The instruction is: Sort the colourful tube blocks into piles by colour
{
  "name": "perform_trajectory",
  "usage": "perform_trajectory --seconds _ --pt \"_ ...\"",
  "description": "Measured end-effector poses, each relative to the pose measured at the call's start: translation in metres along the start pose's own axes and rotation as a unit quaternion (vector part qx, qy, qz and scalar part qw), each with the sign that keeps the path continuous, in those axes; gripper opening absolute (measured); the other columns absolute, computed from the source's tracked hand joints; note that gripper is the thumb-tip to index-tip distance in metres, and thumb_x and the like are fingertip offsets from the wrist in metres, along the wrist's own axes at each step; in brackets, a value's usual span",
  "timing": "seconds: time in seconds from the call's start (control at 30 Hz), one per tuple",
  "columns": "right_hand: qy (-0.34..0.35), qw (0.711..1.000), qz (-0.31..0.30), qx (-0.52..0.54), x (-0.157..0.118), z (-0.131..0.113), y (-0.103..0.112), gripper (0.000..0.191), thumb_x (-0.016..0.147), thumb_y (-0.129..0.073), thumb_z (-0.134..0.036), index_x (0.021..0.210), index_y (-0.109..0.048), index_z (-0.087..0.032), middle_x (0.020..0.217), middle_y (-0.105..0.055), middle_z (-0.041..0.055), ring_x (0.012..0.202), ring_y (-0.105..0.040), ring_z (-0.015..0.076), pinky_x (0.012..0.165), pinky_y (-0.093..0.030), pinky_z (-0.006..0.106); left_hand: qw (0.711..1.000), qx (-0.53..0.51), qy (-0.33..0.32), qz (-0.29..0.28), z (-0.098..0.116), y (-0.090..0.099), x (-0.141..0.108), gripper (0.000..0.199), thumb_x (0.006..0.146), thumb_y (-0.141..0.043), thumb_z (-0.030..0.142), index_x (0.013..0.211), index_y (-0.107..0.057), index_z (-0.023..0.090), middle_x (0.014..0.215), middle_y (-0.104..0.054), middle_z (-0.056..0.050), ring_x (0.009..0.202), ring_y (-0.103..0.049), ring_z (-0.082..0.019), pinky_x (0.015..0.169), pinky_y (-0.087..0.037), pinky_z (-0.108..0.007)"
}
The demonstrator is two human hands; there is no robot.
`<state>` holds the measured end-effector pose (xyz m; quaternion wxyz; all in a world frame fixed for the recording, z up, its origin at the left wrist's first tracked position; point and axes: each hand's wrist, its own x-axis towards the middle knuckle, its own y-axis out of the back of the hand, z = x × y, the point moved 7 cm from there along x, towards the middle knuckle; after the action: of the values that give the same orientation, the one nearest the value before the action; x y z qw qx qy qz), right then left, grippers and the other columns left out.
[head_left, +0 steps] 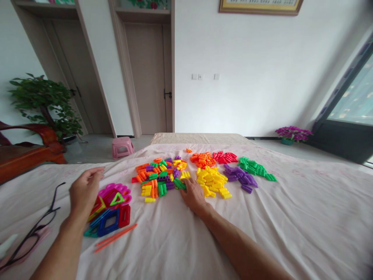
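My right hand (194, 194) is closed at the fingertips on a green plastic building piece (180, 184), at the right edge of a mixed-colour pile (161, 175). Just right of that hand lies a heap of yellow pieces (212, 179). Orange pieces (202, 160), red pieces (225, 157), purple pieces (241, 177) and green pieces (253, 166) form separate heaps beyond it. My left hand (85, 188) hovers with fingers loosely stretched and nothing visible in them. Near it are coloured magnetic tile frames (109, 222) and a pink scalloped plastic item (124, 189).
Two orange sticks (116, 237) and black-framed glasses (32, 237) lie on the cloth-covered surface (163, 245). A single orange piece (189, 150) sits at the back. Beyond are a pink stool (122, 147), a wooden chair (37, 144) and potted plants.
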<state>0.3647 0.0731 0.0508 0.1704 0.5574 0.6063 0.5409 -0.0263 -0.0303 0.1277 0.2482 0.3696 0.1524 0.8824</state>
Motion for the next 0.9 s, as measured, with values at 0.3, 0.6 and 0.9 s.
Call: perform_trajectory --seconds 0.3,0.6,0.9 --pt "0.095 0.988 0.028 0.115 -0.007 -0.016 0.014 0.027 0.081 -0.062 -0.014 0.106 -0.064 -0.024 0.103 -0.064 0.0055 0.099 -0.059 0.0204 0.084 -0.048 0.031 0.924 -0.048 -0.269 -0.268 0.151 -0.113 -0.141 0.034 0.091 -0.053 0.029 0.123 -0.062 0.025 0.118 -0.07 -0.005 0.104 -0.067 -0.019 0.093 -0.052 -0.034" --pt "0.203 0.957 -0.064 0.197 -0.015 -0.042 0.007 0.026 0.083 -0.063 -0.017 0.107 -0.065 -0.027 0.108 -0.066 0.0035 0.104 -0.059 0.0201 0.093 -0.047 0.033 0.915 0.015 -0.246 -0.319 0.119 -0.131 -0.156 0.019 0.091 -0.055 0.028 0.104 -0.068 0.021 0.097 -0.072 -0.006 0.095 -0.067 -0.02 0.085 -0.053 -0.034" --pt "0.136 0.974 0.022 0.182 -0.01 -0.021 0.013 0.026 0.086 -0.067 -0.024 0.113 -0.066 -0.025 0.108 -0.068 0.0042 0.102 -0.062 0.019 0.089 -0.049 0.031 0.935 0.006 -0.299 -0.19 0.119 -0.1 -0.138 0.03 0.094 -0.05 0.036 0.116 -0.065 0.023 0.111 -0.07 -0.008 0.106 -0.063 -0.022 0.095 -0.05 -0.038"
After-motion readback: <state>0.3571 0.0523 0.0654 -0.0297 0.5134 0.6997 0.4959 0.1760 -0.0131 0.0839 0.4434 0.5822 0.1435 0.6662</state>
